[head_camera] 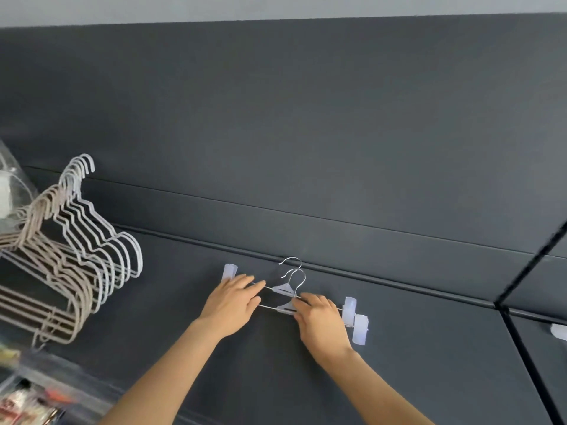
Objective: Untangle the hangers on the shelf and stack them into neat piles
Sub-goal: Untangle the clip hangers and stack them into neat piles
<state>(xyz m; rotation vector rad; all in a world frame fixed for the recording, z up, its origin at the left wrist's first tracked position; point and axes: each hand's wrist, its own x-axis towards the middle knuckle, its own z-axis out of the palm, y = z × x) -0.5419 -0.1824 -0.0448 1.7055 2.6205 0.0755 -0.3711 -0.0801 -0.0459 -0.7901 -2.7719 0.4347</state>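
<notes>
The left hand (233,302) pressed straight fingers on two clip hangers (283,289) on the shelf (260,366), while the right hand (322,322) gripped the nearer one's bar.

Two clip hangers (282,289) lie in the middle of the shelf (399,357), one just behind the other, hooks toward the back wall (306,118). The left hand (231,302) rests on their left half, and the right hand (320,323) grips their right half. Well to the left sit two overlapping stacks, the far pile (106,246) partly behind the near pile (58,299), with a bag (12,191) behind both.
</notes>
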